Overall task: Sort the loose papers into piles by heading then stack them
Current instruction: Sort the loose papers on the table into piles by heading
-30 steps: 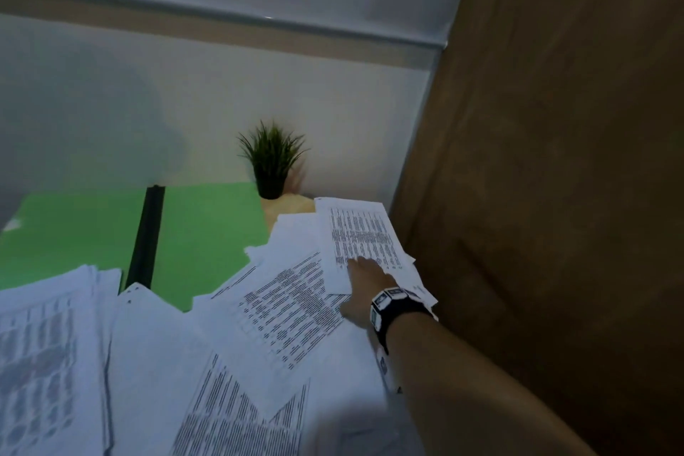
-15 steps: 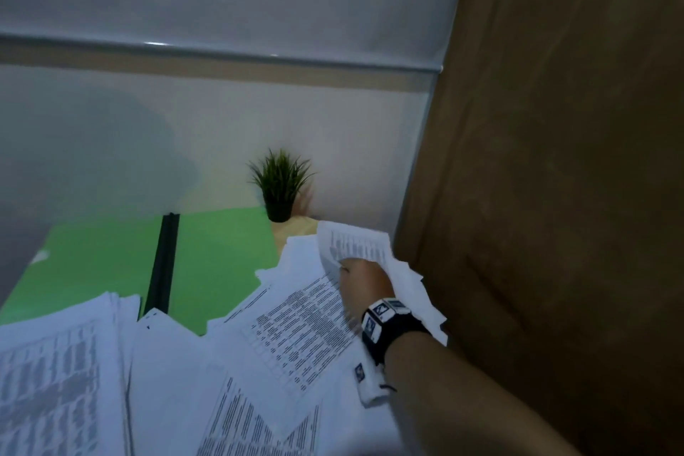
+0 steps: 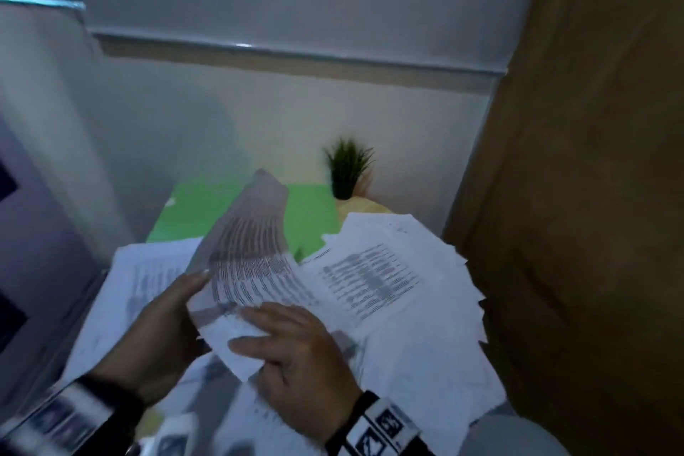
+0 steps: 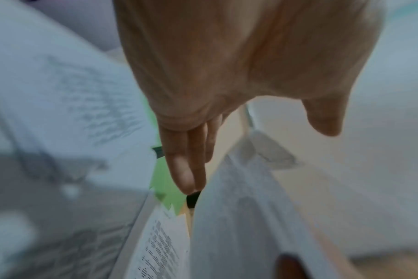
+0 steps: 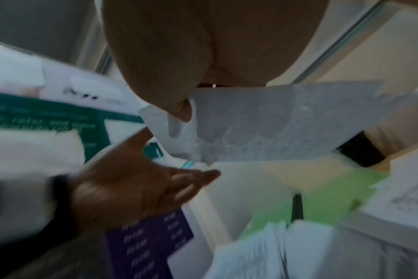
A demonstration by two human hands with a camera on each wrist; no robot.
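A printed sheet (image 3: 251, 263) curls upward in the middle of the head view, lifted off the desk. My right hand (image 3: 255, 329) pinches its near end, fingers on top; in the right wrist view the thumb of the right hand (image 5: 186, 105) presses the sheet (image 5: 263, 128) against the fingers behind it. My left hand (image 3: 192, 292) reaches in from the left with straight fingers, palm up (image 5: 179, 179), its thumb at the sheet's left edge. A loose heap of printed papers (image 3: 388, 281) lies to the right, and a paper pile (image 3: 148, 270) lies to the left.
A green mat (image 3: 311, 211) covers the desk behind the papers, with a small potted plant (image 3: 348, 170) at the far corner. A brown wooden panel (image 3: 592, 196) walls off the right side. A pale wall closes the back.
My right hand has picked the sheet off the far right heap and carried it toward me and to the left. My left hand has come into view beside it.
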